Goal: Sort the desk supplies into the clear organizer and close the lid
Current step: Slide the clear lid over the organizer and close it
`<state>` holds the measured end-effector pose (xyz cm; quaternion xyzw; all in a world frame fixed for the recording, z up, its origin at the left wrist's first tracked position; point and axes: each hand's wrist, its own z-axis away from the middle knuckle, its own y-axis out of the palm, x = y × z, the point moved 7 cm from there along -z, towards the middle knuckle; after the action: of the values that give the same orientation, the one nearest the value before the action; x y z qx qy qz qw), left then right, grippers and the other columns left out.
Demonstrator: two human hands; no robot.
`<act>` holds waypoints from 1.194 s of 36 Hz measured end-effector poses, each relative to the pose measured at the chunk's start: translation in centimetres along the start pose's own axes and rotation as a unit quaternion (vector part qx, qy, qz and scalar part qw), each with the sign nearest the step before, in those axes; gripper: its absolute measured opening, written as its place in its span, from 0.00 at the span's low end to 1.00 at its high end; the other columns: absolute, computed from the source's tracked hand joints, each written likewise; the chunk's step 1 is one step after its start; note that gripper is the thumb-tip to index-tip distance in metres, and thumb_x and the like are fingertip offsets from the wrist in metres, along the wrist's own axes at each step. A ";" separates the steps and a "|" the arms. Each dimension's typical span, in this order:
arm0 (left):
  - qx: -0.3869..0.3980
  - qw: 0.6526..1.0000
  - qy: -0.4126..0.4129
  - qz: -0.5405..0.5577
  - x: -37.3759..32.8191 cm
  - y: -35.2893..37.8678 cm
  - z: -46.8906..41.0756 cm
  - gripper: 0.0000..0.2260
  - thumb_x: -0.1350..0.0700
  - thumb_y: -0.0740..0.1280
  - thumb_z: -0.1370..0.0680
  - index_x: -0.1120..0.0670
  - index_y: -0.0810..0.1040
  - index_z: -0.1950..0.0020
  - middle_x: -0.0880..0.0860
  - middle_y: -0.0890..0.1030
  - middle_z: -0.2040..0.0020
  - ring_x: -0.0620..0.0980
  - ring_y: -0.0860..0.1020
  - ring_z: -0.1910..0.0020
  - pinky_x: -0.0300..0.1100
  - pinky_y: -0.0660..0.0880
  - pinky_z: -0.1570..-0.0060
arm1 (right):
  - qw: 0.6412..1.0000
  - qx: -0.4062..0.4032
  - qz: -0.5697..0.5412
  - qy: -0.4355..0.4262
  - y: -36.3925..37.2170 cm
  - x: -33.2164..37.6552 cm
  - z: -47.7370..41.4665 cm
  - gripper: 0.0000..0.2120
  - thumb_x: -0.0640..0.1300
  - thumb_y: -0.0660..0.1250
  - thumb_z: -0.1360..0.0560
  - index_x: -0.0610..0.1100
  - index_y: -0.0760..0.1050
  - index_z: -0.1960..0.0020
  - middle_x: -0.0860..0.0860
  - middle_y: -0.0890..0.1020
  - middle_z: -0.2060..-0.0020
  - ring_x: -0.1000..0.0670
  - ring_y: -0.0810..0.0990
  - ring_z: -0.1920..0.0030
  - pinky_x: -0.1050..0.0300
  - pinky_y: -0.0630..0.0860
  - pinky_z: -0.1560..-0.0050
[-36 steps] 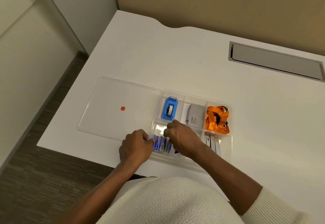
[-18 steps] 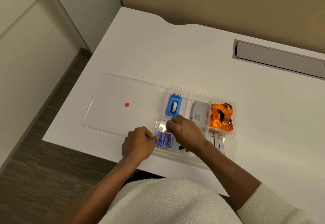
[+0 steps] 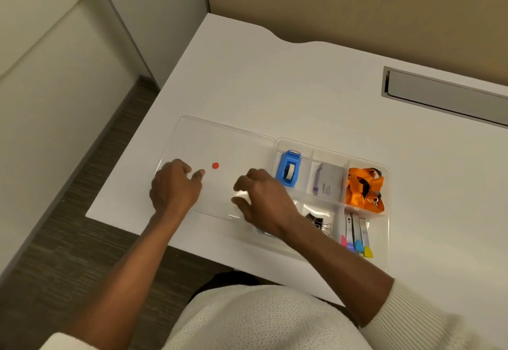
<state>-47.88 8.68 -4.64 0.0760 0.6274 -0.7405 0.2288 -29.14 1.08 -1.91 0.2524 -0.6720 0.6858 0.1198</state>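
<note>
The clear organizer (image 3: 388,212) sits near the desk's front edge. Its lid (image 3: 233,146), marked with a red dot (image 3: 215,165), lies open flat to its left. Its compartments hold a blue tape dispenser (image 3: 288,168), a grey box (image 3: 328,182), an orange lanyard (image 3: 362,190), black binder clips (image 3: 319,221) and metal clips with coloured tips (image 3: 357,237). Blue-wrapped items (image 3: 264,231) are mostly hidden under my right wrist. My left hand (image 3: 174,187) rests over the lid's left end, index finger near the dot. My right hand (image 3: 264,198) hovers over the lid's hinge side, fingers apart.
A grey recessed cable slot (image 3: 445,96) is set in the white desk (image 3: 275,80) at the back right. A tan partition runs behind the desk. The desk's left and front edges drop to dark carpet, close to the lid.
Both hands have left the front-left compartment with the blue-wrapped items and moved left over the open lid. The camera view has also shifted.
</note>
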 end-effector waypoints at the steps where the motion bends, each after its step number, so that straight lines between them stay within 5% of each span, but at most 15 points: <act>1: -0.011 1.000 0.000 -0.021 0.4 -0.3 -1.0 0.19 0.44 0.74 0.23 0.56 0.80 0.41 0.57 0.82 0.43 0.59 0.80 0.43 0.52 0.79 0.52 | 0.999 0.018 0.025 -0.014 0.8 0.9 -0.3 0.14 0.47 0.72 0.23 0.41 0.79 0.41 0.44 0.81 0.48 0.45 0.78 0.48 0.49 0.80 0.54; 6: -0.011 0.994 -0.036 -0.104 2.7 -0.2 -4.7 0.32 0.42 0.74 0.25 0.63 0.72 0.32 0.64 0.76 0.35 0.65 0.74 0.35 0.60 0.77 0.41 | 0.971 0.115 0.199 -0.071 5.4 3.3 -0.9 0.16 0.47 0.72 0.25 0.37 0.79 0.45 0.38 0.80 0.47 0.39 0.76 0.45 0.44 0.75 0.44; 11: 0.023 0.992 -0.046 -0.115 3.7 1.0 -5.4 0.36 0.42 0.74 0.25 0.65 0.67 0.29 0.65 0.73 0.31 0.65 0.72 0.32 0.60 0.75 0.37 | 0.930 0.195 0.302 -0.070 8.7 3.4 -0.4 0.24 0.49 0.71 0.25 0.35 0.74 0.36 0.32 0.75 0.37 0.32 0.72 0.33 0.34 0.65 0.29; 23: 0.009 0.995 -0.101 -0.018 5.6 0.9 -6.5 0.34 0.42 0.76 0.27 0.63 0.71 0.32 0.64 0.75 0.33 0.65 0.73 0.33 0.61 0.73 0.34 | 0.940 0.252 0.228 -0.027 9.7 3.4 0.2 0.28 0.44 0.67 0.21 0.30 0.64 0.27 0.26 0.59 0.26 0.26 0.58 0.25 0.39 0.70 0.30; 26: 0.009 0.990 -0.137 0.025 6.8 -0.1 -7.6 0.31 0.40 0.76 0.28 0.63 0.79 0.37 0.63 0.80 0.37 0.64 0.78 0.38 0.60 0.77 0.38 | 0.941 0.262 0.213 -0.018 9.6 3.5 0.3 0.28 0.43 0.66 0.21 0.29 0.63 0.27 0.25 0.56 0.26 0.25 0.56 0.24 0.40 0.72 0.32; 28: 0.017 0.987 -0.141 0.070 7.3 -0.6 -8.1 0.22 0.43 0.75 0.25 0.63 0.83 0.54 0.61 0.86 0.50 0.61 0.83 0.50 0.55 0.82 0.46 | 0.946 0.258 0.196 -0.011 9.6 3.6 0.3 0.27 0.42 0.67 0.23 0.30 0.64 0.29 0.25 0.58 0.26 0.26 0.58 0.25 0.41 0.75 0.36; 30: 0.018 0.978 -0.165 0.126 8.4 -0.9 -8.6 0.20 0.45 0.75 0.25 0.63 0.83 0.60 0.57 0.85 0.59 0.60 0.83 0.56 0.53 0.82 0.48 | 0.954 0.245 0.172 -0.004 9.5 3.7 0.1 0.25 0.42 0.69 0.24 0.32 0.67 0.31 0.27 0.62 0.28 0.28 0.63 0.27 0.43 0.78 0.42; 32: 0.018 0.957 -0.206 0.206 9.6 -0.8 -9.0 0.19 0.45 0.75 0.26 0.62 0.81 0.60 0.56 0.84 0.59 0.58 0.83 0.59 0.55 0.83 0.47 | 0.965 0.219 0.141 0.001 9.3 3.6 -0.2 0.23 0.44 0.70 0.24 0.36 0.69 0.32 0.32 0.67 0.31 0.33 0.69 0.32 0.45 0.79 0.49; 35: 0.062 0.914 -0.222 0.334 9.3 -0.8 -8.7 0.10 0.55 0.70 0.19 0.60 0.79 0.57 0.57 0.83 0.58 0.56 0.84 0.65 0.49 0.86 0.61 | 0.977 0.189 0.098 0.003 8.5 3.5 -0.7 0.23 0.48 0.68 0.21 0.39 0.69 0.30 0.36 0.70 0.33 0.38 0.72 0.36 0.45 0.79 0.51; 38: 0.097 0.922 -0.180 0.327 8.4 -1.8 -8.0 0.08 0.56 0.66 0.16 0.60 0.79 0.48 0.59 0.87 0.56 0.57 0.88 0.64 0.42 0.85 0.66 | 0.981 0.180 0.071 0.011 7.5 3.2 -1.1 0.25 0.52 0.67 0.20 0.41 0.68 0.28 0.38 0.70 0.31 0.39 0.71 0.34 0.43 0.79 0.47; 43: 0.024 0.937 -0.140 0.319 8.2 -5.8 -8.0 0.07 0.58 0.65 0.16 0.60 0.79 0.45 0.60 0.86 0.55 0.56 0.86 0.65 0.40 0.82 0.69 | 0.994 0.108 -0.005 0.014 4.7 3.5 -1.3 0.30 0.55 0.68 0.21 0.45 0.66 0.24 0.41 0.67 0.25 0.40 0.67 0.27 0.40 0.78 0.39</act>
<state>-59.02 15.00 -4.37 0.1726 0.5136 -0.6469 0.5366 -34.69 1.38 -4.16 0.2577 -0.5909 0.7574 0.1040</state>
